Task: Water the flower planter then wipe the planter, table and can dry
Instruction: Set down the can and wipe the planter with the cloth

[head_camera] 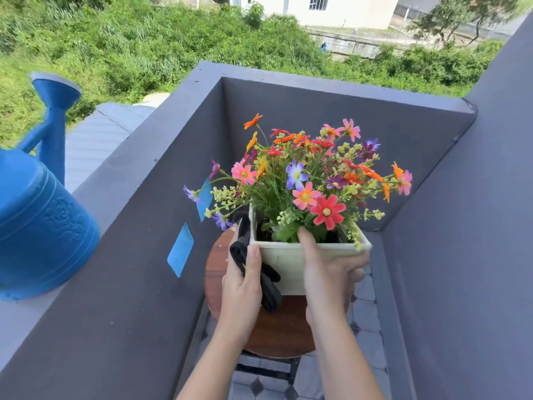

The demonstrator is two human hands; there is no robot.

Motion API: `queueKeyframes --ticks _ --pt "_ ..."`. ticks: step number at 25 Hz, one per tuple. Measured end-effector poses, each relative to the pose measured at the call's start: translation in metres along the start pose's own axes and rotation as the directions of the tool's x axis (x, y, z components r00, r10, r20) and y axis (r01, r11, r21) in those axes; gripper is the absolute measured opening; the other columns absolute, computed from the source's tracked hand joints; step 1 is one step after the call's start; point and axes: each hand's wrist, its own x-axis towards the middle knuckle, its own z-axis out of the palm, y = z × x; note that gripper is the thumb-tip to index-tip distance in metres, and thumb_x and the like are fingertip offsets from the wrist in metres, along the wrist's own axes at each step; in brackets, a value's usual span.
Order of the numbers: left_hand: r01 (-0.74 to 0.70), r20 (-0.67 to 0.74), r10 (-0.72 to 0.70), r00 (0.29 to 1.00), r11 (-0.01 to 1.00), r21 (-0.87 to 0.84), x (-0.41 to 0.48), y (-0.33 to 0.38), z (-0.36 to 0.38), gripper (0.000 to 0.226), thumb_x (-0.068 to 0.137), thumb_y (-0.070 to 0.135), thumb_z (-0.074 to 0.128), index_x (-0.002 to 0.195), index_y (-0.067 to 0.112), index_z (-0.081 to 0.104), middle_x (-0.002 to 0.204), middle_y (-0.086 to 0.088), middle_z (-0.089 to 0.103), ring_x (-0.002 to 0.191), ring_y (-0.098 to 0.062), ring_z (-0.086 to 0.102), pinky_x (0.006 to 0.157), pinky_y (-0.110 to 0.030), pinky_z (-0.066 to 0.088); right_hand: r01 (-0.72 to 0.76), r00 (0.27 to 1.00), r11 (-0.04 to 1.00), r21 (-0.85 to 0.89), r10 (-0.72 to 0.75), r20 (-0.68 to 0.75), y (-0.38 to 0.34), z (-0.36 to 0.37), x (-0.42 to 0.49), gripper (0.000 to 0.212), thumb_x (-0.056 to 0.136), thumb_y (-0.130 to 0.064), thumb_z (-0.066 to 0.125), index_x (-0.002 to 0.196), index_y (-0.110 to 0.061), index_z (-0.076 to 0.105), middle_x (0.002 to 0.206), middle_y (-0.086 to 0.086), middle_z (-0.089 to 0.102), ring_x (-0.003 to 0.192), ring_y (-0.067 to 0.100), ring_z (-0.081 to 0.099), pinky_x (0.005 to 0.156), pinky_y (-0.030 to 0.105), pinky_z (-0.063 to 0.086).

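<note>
The can [43,226] is stood on the ledge [138,157] at the left, spout pointing to the far side, well apart from the table. It is judged to be parked there so that both hands are free for drying. The cloth [242,249], black and bunched, is gripped in the left hand [242,290] with the thumb laid over it. It is pressed against the planter's left corner, which suits a wiping stroke on that side. The planter [284,261] is seen over the far part of the round table [277,327], its flowers [305,174] spreading above. Its near rim is clasped by the right hand [326,278], thumb hooked over the edge into the leaves and fingers wrapped round the right side, though these are blurred. This hold is judged to steady the pot against the cloth's push. Whether the base is lifted off the wood cannot be told. The planter's drying is judged to be the step in hand, with table and can left to do.
</note>
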Motion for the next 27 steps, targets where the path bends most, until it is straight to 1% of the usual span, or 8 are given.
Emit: queueKeyframes --ticks 3,6,10,15,19,22,24,27 --pt "-0.010 0.016 0.010 1.000 0.999 0.031 -0.002 -0.003 0.001 0.043 0.085 0.065 0.036 0.123 0.050 0.049 0.084 0.028 0.067 0.087 0.000 0.062 0.088 -0.037 0.050 -0.024 1.000 1.000 0.005 0.024 -0.011 -0.010 -0.003 0.013 0.077 0.062 -0.049 0.061 0.124 -0.026 0.020 0.119 0.005 0.025 0.123 0.033 0.028 0.082 0.038 0.030" --pt "-0.008 0.049 0.006 0.999 0.999 0.038 -0.003 0.001 0.006 0.026 0.081 0.067 0.035 0.105 0.078 0.039 0.102 0.035 0.064 0.098 0.007 0.059 0.090 -0.030 0.047 -0.078 0.996 0.997 -0.008 0.079 0.048 -0.018 -0.009 0.029 0.072 0.052 -0.049 0.050 0.114 -0.026 0.023 0.119 0.006 0.030 0.117 0.034 0.034 0.092 0.053 0.043" --pt "0.052 0.073 -0.052 0.996 0.999 -0.001 0.013 0.005 0.010 0.021 0.094 0.051 0.032 0.098 0.069 0.042 0.097 0.059 0.048 0.099 0.032 0.042 0.090 -0.011 0.031 -0.119 0.981 0.992 0.032 0.113 0.161 -0.026 -0.024 0.046 0.046 0.074 -0.038 0.055 0.107 -0.024 0.026 0.114 0.004 0.031 0.097 0.027 0.041 0.088 0.058 0.048" --pt "0.035 0.058 -0.036 0.998 0.999 0.015 0.021 0.008 0.022 0.025 0.098 0.043 0.030 0.101 0.067 0.035 0.090 0.065 0.040 0.094 0.038 0.036 0.083 0.004 0.027 -0.164 0.960 0.985 0.056 0.146 0.238 -0.034 -0.030 0.058 0.042 0.087 -0.035 0.052 0.118 -0.025 0.026 0.121 0.003 0.031 0.108 0.032 0.036 0.087 0.062 0.048" --pt "-0.054 0.077 0.048 0.996 0.995 0.089 0.011 0.005 0.028 0.033 0.087 0.058 0.029 0.118 0.063 0.039 0.128 0.040 0.045 0.125 0.013 0.038 0.102 -0.013 0.028 -0.196 0.944 0.979 0.063 0.170 0.282 -0.036 -0.032 0.065 0.063 0.087 -0.037 0.051 0.140 -0.025 0.018 0.132 0.003 0.027 0.110 0.030 0.034 0.091 0.063 0.046" --pt "-0.035 0.021 0.032 0.999 0.988 0.152 0.035 0.002 0.028 0.068 0.089 0.061 0.026 0.147 0.025 0.025 0.151 0.009 0.033 0.139 -0.005 0.026 0.111 -0.023 0.021 -0.209 0.930 0.975 0.069 0.177 0.321 -0.033 -0.037 0.069 0.067 0.088 -0.034 0.051 0.145 -0.023 0.017 0.129 0.002 0.028 0.107 0.030 0.035 0.084 0.058 0.050" --pt "-0.022 -0.015 0.025 1.000 0.988 0.152 0.053 0.003 0.025 0.062 0.095 0.049 0.026 0.147 0.016 0.025 0.149 0.008 0.032 0.137 -0.005 0.025 0.106 -0.018 0.019 -0.230 0.919 0.970 0.080 0.189 0.347 -0.028 -0.042 0.074 0.058 0.087 -0.031 0.050 0.138 -0.022 0.026 0.113 0.002 0.033 0.097 0.031 0.040 0.064 0.047 0.051" --pt "0.022 -0.045 -0.015 0.999 0.987 0.162 0.066 0.002 0.018 0.044 0.098 0.044 0.026 0.136 0.025 0.037 0.133 -0.003 0.052 0.128 -0.020 0.043 0.099 -0.030 0.033 -0.270 0.894 0.961 0.055 0.229 0.385 -0.022 -0.046 0.086 0.063 0.075 -0.040 0.052 0.131 -0.018 0.037 0.120 0.005 0.039 0.088 0.032 0.049 0.065 0.048 0.049"
